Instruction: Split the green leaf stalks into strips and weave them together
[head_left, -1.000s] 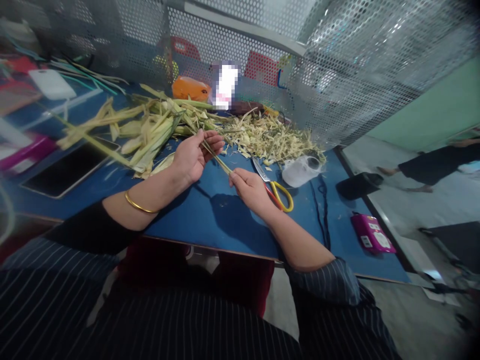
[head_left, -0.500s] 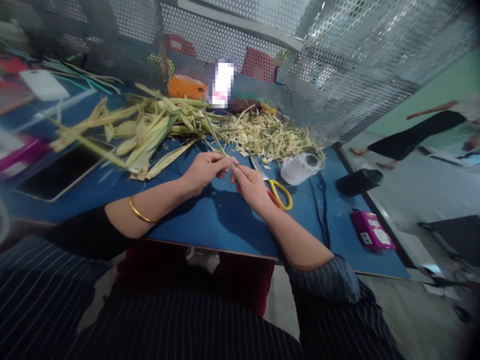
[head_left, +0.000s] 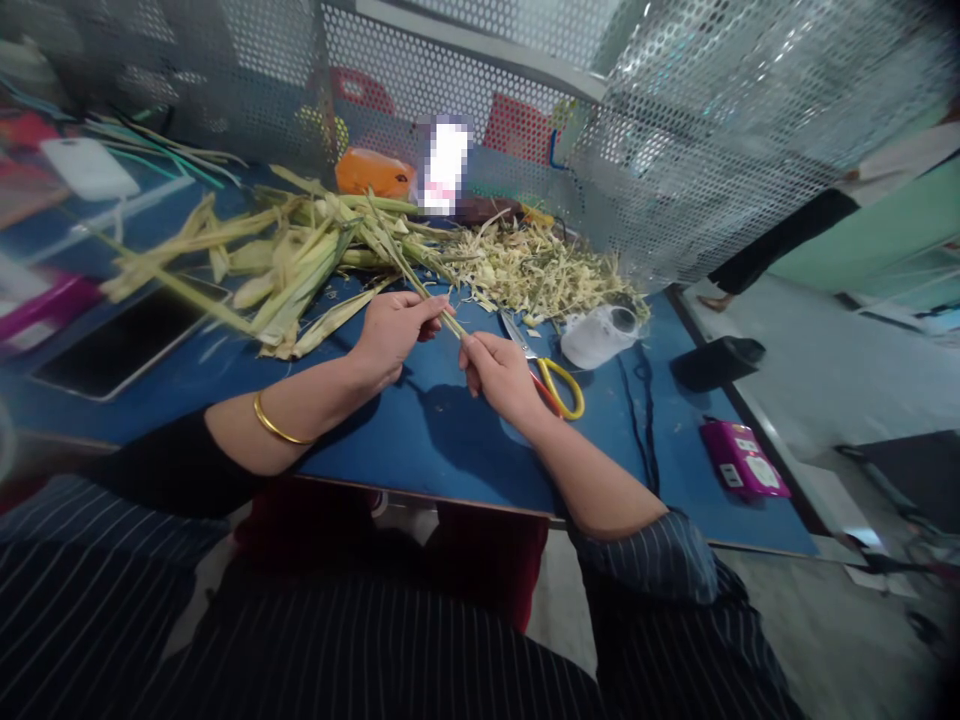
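A long, thin strip that looks like corn husk [head_left: 456,327] slants from the leafy pile down to my hands. My left hand [head_left: 394,338] pinches it between thumb and fingers partway along. Farther down, my right hand [head_left: 501,375] grips its near end, with a short stretch of strip showing between the two hands. Behind them lies a heap of pale green and yellow husks [head_left: 300,275]. Short trimmed scraps [head_left: 532,268] are piled to its right. Scissors with yellow and orange handles [head_left: 574,400] lie just beyond my right hand, blades pointing away.
A white roll [head_left: 600,338] stands near the scraps. To the right are a black cylinder [head_left: 718,362], dark cords [head_left: 646,430] and a purple packet [head_left: 742,460]. A dark-screened phone [head_left: 124,340] lies left. A perforated metal screen [head_left: 480,60] borders the table's back. Someone walks at far right.
My left hand has slid left and away along the strip, so the hands are farther apart and more strip shows between them. The walking person has moved at the right.
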